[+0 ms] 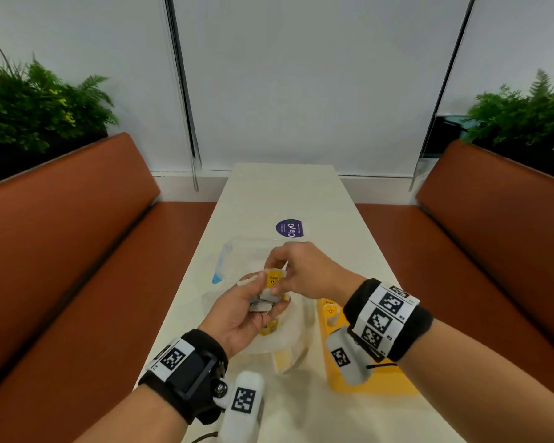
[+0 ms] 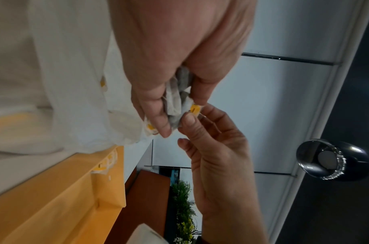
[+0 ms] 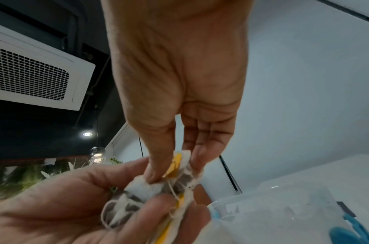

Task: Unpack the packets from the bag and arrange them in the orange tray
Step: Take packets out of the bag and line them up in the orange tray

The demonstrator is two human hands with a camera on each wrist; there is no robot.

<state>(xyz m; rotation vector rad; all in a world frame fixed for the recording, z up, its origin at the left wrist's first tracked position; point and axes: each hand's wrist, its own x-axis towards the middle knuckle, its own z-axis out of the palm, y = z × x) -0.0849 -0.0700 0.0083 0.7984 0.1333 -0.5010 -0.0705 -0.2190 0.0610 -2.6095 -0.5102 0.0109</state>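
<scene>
Surface: long, cream.
Orange tray: near right, some packets already in.
Zip bag: clear, lying beyond hands.
Left hand: grip curled round tea-bag bundle, apparently as supply.
Right hand: grip pinching top tea bag, likely separating it.

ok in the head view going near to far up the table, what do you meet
orange tray → left hand gripping a bunch of tea bag packets → right hand pinching the top packet → clear zip bag → round purple sticker
</scene>
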